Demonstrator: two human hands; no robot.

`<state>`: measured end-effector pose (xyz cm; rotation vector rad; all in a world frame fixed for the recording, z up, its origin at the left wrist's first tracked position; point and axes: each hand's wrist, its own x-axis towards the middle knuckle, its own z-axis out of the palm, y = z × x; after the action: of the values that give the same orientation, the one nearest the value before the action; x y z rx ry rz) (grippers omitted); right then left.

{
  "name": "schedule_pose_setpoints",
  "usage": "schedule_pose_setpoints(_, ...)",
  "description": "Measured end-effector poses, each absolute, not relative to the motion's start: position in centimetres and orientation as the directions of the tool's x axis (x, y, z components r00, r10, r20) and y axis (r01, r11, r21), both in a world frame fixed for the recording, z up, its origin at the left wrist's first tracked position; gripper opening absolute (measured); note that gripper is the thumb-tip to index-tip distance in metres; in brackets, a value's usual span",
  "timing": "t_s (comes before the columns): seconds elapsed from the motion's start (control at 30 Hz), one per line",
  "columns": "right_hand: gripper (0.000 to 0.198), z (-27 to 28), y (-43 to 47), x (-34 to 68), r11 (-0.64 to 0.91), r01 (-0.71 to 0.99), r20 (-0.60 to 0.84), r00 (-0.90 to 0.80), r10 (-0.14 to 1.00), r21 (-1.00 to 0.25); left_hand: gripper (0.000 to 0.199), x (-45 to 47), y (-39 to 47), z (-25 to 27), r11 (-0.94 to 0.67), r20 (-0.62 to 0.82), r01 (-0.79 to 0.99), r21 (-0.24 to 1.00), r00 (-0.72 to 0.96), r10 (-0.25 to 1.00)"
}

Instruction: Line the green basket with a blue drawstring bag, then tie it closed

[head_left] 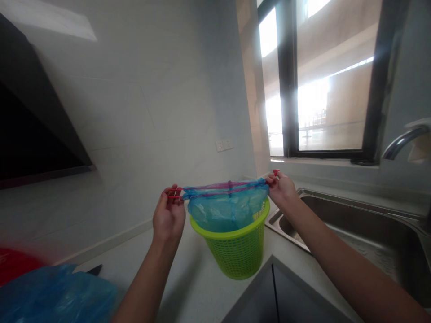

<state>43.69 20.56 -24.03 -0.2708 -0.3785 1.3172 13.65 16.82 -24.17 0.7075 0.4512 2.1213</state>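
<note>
A translucent blue drawstring garbage bag [224, 208] hangs inside a lime-green mesh wastebasket [235, 255], its gathered top stretched above the rim. At the bag's left end, my left hand [170, 213] has its fingers hooked through the red drawstring loop. Opposite it, my right hand [282, 188] pinches the red drawstring at the other end, a bit of it showing above the fingers. The string is pulled taut between both hands, and the bag's mouth is bunched nearly closed. What lies inside the bag cannot be made out.
The basket stands on a pale countertop [188, 287]. A steel sink [357, 233] with a curved faucet [400, 141] lies on the right. Another blue plastic bag [57, 294] and a blurred red item [18, 264] are at lower left. A dark range hood [37, 121] juts out upper left.
</note>
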Motion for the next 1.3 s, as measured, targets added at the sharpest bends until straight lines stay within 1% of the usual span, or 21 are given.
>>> schedule_pose_setpoints(0.03,0.025,-24.1,20.5,43.5,0.233,-0.879,0.118,0.202,0.972,-0.416,0.011,13.8,16.5,-23.8,-0.574,0.332,-0.629,0.524,-0.47,0.818)
schedule_pose_setpoints(0.1,0.025,-24.1,20.3,43.1,0.265,-0.85,0.119,0.237,0.964,-0.456,0.003,14.2,15.8,-23.5,-0.585,0.39,-0.621,0.522,-0.436,0.811)
schedule_pose_setpoints(0.13,0.024,-24.2,20.3,42.9,0.294,-0.829,0.128,0.265,0.956,-0.476,0.008,14.4,15.5,-23.5,-0.604,0.434,-0.593,0.533,-0.42,0.797)
schedule_pose_setpoints(0.2,0.023,-24.2,20.2,42.7,0.346,-0.788,0.169,0.302,0.938,-0.509,0.026,14.9,14.9,-23.6,-0.645,0.525,-0.503,0.575,-0.378,0.763)
schedule_pose_setpoints(0.27,0.027,-24.2,20.0,42.7,0.365,-0.761,0.223,0.29,0.931,-0.537,0.04,15.4,14.5,-24.0,-0.68,0.598,-0.386,0.623,-0.326,0.732)
schedule_pose_setpoints(0.3,0.03,-24.2,19.9,42.8,0.367,-0.75,0.246,0.275,0.929,-0.55,0.042,15.6,14.2,-24.1,-0.7,0.633,-0.324,0.637,-0.3,0.714)
schedule_pose_setpoints(0.4,0.031,-23.7,19.1,42.7,0.385,-0.716,0.299,0.252,0.921,-0.582,0.033,16.4,13.3,-24.1,-0.761,0.728,-0.146,0.631,-0.224,0.647)
schedule_pose_setpoints(0.47,0.024,-23.2,18.4,42.3,0.425,-0.669,0.347,0.257,0.902,-0.61,0.026,17.1,12.6,-23.6,-0.775,0.757,-0.098,0.625,-0.169,0.632)
schedule_pose_setpoints(0.53,0.017,-22.6,17.7,41.7,0.468,-0.57,0.407,0.241,0.881,-0.676,0.024,17.9,12.0,-22.8,-0.748,0.742,-0.103,0.656,-0.096,0.664)
schedule_pose_setpoints(0.57,0.015,-22.3,17.3,41.2,0.491,-0.489,0.441,0.222,0.869,-0.721,0.024,18.3,11.8,-22.3,-0.723,0.722,-0.098,0.684,-0.052,0.69)
schedule_pose_setpoints(0.63,0.018,-22.0,16.8,40.3,0.552,-0.293,0.526,0.17,0.833,-0.78,0.025,19.3,11.5,-21.4,-0.681,0.682,-0.02,0.732,0.043,0.73)
schedule_pose_setpoints(0.67,0.019,-21.9,16.6,39.9,0.589,-0.205,0.572,0.138,0.808,-0.782,0.026,19.7,11.4,-21.0,-0.676,0.671,0.054,0.735,0.09,0.736)
schedule_pose_setpoints(0.73,0.023,-21.9,16.5,39.0,0.647,-0.111,0.647,0.04,0.761,-0.754,0.026,20.6,11.4,-20.3,-0.708,0.682,0.217,0.672,0.194,0.706)
schedule_pose_setpoints(0.77,0.026,-22.0,16.4,38.6,0.659,-0.106,0.664,-0.015,0.748,-0.745,0.026,20.9,11.5,-20.1,-0.741,0.7,0.281,0.609,0.249,0.67)
schedule_pose_setpoints(0.83,0.029,-22.2,16.3,38.0,0.645,-0.115,0.655,-0.105,0.748,-0.755,0.023,21.5,11.6,-19.9,-0.805,0.74,0.348,0.48,0.332,0.585)
schedule_pose_setpoints(0.87,0.027,-22.3,16.3,37.9,0.632,-0.113,0.642,-0.139,0.754,-0.767,0.02,21.7,11.7,-20.0,-0.825,0.759,0.352,0.441,0.344,0.553)
schedule_pose_setpoints(0.93,0.022,-22.6,16.1,37.7,0.622,-0.086,0.626,-0.186,0.757,-0.778,0.015,22.0,12.0,-20.3,-0.836,0.787,0.339,0.432,0.311,0.533)
schedule_pose_setpoints(1.03,0.03,-22.7,15.7,37.7,0.66,0.005,0.646,-0.201,0.736,-0.751,0.01,22.1,12.2,-21.2,-0.812,0.785,0.326,0.484,0.248,0.567)
schedule_pose_setpoints(1.13,0.031,-22.8,15.4,37.7,0.731,0.125,0.705,-0.196,0.681,-0.671,0.008,22.2,12.1,-22.0,-0.788,0.766,0.288,0.544,0.212,0.607)
schedule_pose_setpoints(1.2,0.027,-22.9,15.2,37.6,0.756,0.166,0.72,-0.234,0.653,-0.633,0.012,22.3,11.9,-22.2,-0.776,0.769,0.28,0.565,0.163,0.618)
schedule_pose_setpoints(1.3,0.02,-23.2,14.8,37.4,0.734,0.163,0.707,-0.199,0.679,-0.659,0.023,22.4,11.9,-22.5,-0.784,0.801,0.346,0.515,0.132,0.584)
